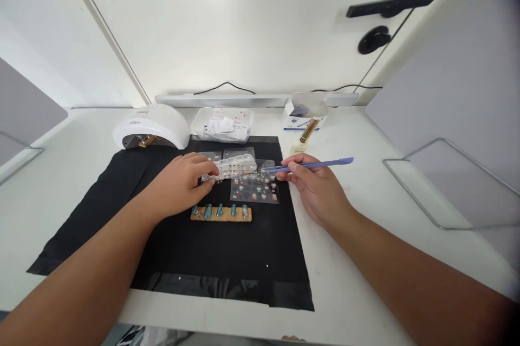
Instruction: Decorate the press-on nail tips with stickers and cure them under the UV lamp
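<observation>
My left hand (190, 181) is closed on the left end of a clear plastic case (235, 165) with small compartments of tiny decorations. Purple tweezers (325, 164) are held in my right hand (312, 183), their tips over the right end of the case. Whether the tips grip anything is too small to tell. Under and beside the case lie clear sticker sheets (255, 190) with small printed figures. Nearer to me, a tan strip (221, 216) carries several teal false nails, some with decorations on them.
A black mat (211, 259) covers the middle of the white table (345, 281). Behind it stand a white nail lamp (152, 124), a clear tray (248, 137) of packets and a white wipes box (320, 119). A gold-capped bottle (309, 130) stands behind my right hand.
</observation>
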{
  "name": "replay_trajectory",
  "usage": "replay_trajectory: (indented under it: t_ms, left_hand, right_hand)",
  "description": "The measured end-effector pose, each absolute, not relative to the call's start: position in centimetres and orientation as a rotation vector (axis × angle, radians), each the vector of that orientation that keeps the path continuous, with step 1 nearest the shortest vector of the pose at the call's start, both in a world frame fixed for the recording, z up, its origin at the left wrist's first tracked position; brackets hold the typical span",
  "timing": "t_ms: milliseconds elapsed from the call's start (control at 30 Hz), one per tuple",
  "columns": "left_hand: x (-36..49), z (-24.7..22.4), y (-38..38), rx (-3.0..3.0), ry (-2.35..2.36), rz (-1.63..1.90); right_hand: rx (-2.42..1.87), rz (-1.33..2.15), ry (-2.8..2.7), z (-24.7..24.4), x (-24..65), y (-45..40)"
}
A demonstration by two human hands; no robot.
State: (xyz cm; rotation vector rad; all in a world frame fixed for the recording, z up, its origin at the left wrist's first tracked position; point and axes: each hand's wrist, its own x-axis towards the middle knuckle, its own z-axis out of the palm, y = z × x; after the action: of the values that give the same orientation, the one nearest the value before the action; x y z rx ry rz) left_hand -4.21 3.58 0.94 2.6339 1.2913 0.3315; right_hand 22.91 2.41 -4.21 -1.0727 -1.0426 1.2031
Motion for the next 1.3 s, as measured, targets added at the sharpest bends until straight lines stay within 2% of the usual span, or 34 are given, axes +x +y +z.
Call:
replay_trajectory:
  t_ms: [467,1300]
  left_hand:
    - [-3.1,1.4,2.5,2.157,1.28,0.161]
    - [-2.9,0.4,2.9,1.596,1.195,0.332]
  right_hand:
    - [-1.048,1.284,-0.938,-3.5,22.5,2.2]
    - [-0.959,1.368,-0.888,-3.4,22.7,2.2]
